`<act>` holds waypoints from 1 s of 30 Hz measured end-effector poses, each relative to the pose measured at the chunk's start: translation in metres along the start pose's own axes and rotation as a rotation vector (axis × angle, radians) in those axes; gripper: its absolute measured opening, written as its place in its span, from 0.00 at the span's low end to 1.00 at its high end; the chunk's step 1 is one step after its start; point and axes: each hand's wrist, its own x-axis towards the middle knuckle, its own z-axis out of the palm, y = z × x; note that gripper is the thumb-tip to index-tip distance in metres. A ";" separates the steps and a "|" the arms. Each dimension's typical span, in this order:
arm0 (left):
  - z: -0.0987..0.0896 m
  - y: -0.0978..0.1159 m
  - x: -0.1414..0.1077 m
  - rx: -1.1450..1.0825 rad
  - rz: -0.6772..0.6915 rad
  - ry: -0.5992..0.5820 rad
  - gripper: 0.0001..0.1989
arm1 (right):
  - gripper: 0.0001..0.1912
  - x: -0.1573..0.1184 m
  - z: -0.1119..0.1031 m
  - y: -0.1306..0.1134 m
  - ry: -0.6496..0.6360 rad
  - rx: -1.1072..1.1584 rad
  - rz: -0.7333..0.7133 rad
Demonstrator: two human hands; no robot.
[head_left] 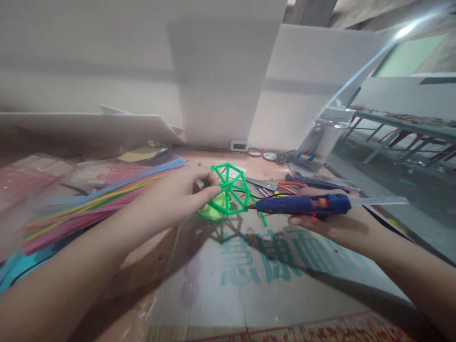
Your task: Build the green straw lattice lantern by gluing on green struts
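My left hand pinches the left side of a green wheel-shaped frame made of thin sticks with spokes. A yellow-green piece shows beneath the frame, under my fingers. My right hand is wrapped round a blue hot glue gun, and a clear glue stick juts from its back end. The gun's nozzle is at the frame's lower right edge; whether it touches, I cannot tell. Below the nozzle a short green stick slants downward. My right fingers are partly hidden behind the gun.
A printed board covers the near worktop. Colourful strips lie at left. Behind the frame are scissors, red-handled pliers and a small digital display. White panels stand at the back; a clear container is at right.
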 end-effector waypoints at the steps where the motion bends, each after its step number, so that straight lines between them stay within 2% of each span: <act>1: 0.000 0.001 0.000 -0.002 0.002 -0.002 0.12 | 0.16 0.000 0.000 0.000 0.006 0.011 -0.002; 9: -0.001 0.004 -0.001 -0.002 -0.033 -0.011 0.13 | 0.12 -0.003 0.001 0.007 0.079 -0.053 -0.065; 14: -0.001 0.002 -0.001 -0.004 -0.052 -0.014 0.13 | 0.11 -0.001 0.001 0.004 0.006 -0.014 -0.103; 21: -0.001 0.001 -0.001 -0.016 -0.024 -0.019 0.13 | 0.13 0.003 -0.001 -0.007 -0.018 -0.055 -0.083; 26: -0.001 0.002 -0.001 -0.006 -0.021 -0.019 0.13 | 0.15 0.001 -0.002 -0.004 0.088 -0.123 -0.046; 30: -0.001 0.001 -0.002 -0.011 -0.026 -0.009 0.13 | 0.14 0.002 -0.004 -0.005 0.018 -0.080 -0.071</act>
